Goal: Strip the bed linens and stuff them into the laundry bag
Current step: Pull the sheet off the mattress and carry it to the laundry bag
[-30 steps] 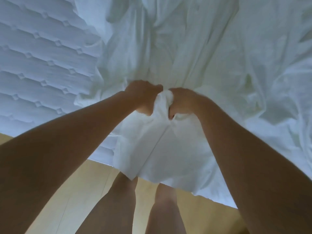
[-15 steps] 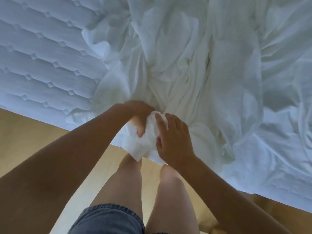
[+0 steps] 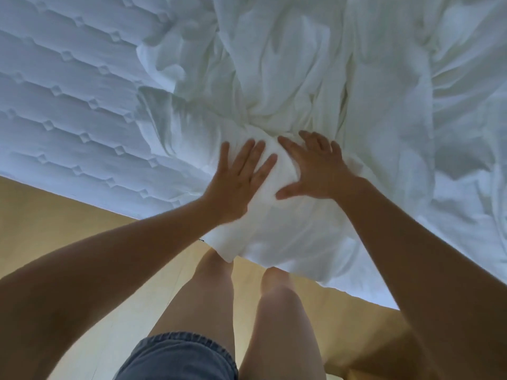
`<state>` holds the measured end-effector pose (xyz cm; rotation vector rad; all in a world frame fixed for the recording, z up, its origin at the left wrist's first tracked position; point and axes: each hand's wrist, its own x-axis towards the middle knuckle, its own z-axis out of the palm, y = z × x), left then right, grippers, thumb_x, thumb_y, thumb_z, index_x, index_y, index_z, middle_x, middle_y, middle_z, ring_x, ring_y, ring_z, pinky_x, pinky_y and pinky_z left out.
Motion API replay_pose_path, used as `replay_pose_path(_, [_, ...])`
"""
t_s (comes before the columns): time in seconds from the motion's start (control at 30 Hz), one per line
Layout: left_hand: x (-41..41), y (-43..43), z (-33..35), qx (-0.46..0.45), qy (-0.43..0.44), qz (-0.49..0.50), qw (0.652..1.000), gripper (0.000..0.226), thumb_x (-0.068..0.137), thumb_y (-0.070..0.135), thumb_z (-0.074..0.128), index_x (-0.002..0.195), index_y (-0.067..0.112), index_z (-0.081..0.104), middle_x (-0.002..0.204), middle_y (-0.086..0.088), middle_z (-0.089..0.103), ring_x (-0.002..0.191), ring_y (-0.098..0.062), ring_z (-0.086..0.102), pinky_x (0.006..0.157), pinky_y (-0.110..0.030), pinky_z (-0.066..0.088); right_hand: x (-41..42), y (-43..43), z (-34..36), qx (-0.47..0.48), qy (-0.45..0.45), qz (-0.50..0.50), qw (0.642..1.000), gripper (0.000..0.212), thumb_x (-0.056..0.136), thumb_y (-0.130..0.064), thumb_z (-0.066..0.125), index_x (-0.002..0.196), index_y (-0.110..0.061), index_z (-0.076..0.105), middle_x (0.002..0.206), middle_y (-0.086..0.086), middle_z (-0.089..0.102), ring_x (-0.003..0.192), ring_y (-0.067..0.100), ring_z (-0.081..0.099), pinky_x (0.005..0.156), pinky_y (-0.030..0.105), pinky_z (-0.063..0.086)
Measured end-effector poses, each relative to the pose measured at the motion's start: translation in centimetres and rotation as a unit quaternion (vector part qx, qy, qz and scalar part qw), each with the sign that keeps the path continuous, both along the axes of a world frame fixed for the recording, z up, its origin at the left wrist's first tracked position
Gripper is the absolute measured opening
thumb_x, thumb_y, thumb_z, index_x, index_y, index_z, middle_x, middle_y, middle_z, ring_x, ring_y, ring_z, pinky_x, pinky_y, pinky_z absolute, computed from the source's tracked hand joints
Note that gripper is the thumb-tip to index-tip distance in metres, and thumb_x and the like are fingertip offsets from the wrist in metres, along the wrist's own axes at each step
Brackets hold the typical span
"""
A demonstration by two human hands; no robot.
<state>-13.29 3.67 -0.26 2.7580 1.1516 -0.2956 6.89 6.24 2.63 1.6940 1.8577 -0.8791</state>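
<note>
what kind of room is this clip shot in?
Most likely a bedroom: a quilted mattress lies half bared, a crumpled white sheet is bunched up on it, and a tan floor runs alongside the bed.

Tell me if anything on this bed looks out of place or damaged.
Nothing damaged or spilled. The white sheet is crumpled in a heap, leaving the quilted mattress bare on the left, and one corner hangs over the bed's edge. That fits stripping the bed. The left hand and right hand press flat on it.
</note>
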Motion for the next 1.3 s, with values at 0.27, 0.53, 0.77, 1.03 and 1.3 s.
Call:
replay_pose_path(0.27, [5.3, 12.8, 2.1, -0.273, 0.081, 0.007, 0.959, 0.119, 0.056, 0.05, 0.083, 0.151, 0.026, 0.016, 0.143, -0.002, 0.045, 0.129, -0.024, 0.044, 0.103, -0.036, 0.032, -3.1, -5.3, -1.2, 0.277, -0.048, -0.045, 0.959, 0.125, 0.047, -0.056, 0.085, 0.145, -0.012, 0.021, 0.145, 0.03, 0.035, 0.132, 0.048, 0.036, 0.107, 0.055, 0.03])
replay_pose_path(0.53, [4.4, 11.8, 2.0, -0.021, -0.074, -0.055, 0.996, 0.104, 0.065, 0.052, 0.078, 0.147, 0.01, 0.031, 0.143, -0.02, 0.042, 0.129, -0.04, 0.043, 0.104, -0.055, 0.033, 1.1, 4.2, -1.9, 0.169, -0.014, -0.113, 0.979, 0.112, 0.059, -0.053, 0.082, 0.148, -0.024, 0.022, 0.135, 0.014, 0.045, 0.119, 0.037, 0.048, 0.094, 0.046, 0.042])
replay_pose_path(0.77, [6.3, 12.9, 0.8, -0.027, 0.041, -0.004, 0.999, 0.094, 0.081, 0.031, 0.065, 0.151, 0.03, 0.002, 0.135, -0.02, 0.043, 0.118, -0.034, 0.047, 0.099, -0.045, 0.032, 2.0, 6.3, -1.2, 0.113, 0.028, -0.161, 0.98, 0.093, 0.068, -0.049, 0.078, 0.143, -0.025, 0.028, 0.122, 0.008, 0.057, 0.109, 0.031, 0.057, 0.086, 0.036, 0.042])
replay_pose_path(1.03, [4.7, 10.4, 3.9, -0.328, 0.159, -0.02, 0.931, 0.079, 0.064, 0.025, 0.08, 0.133, 0.026, 0.04, 0.1, 0.001, 0.058, 0.089, -0.024, 0.057, 0.07, -0.028, 0.041, 0.4, 3.0, 0.2, -0.191, 0.167, -0.208, 0.945, 0.065, 0.06, -0.036, 0.087, 0.119, -0.024, 0.062, 0.11, -0.004, 0.067, 0.102, 0.018, 0.064, 0.092, 0.034, 0.049])
replay_pose_path(1.3, [5.0, 10.2, 3.3, -0.453, 0.192, 0.013, 0.87, 0.072, 0.06, 0.022, 0.086, 0.123, 0.023, 0.052, 0.079, 0.006, 0.06, 0.061, -0.015, 0.058, 0.056, -0.024, 0.049, -3.5, -5.1, 0.4, 0.275, 0.034, -0.074, 0.958, 0.071, 0.072, -0.042, 0.064, 0.133, -0.009, 0.048, 0.117, 0.016, 0.057, 0.102, 0.036, 0.057, 0.081, 0.042, 0.05])
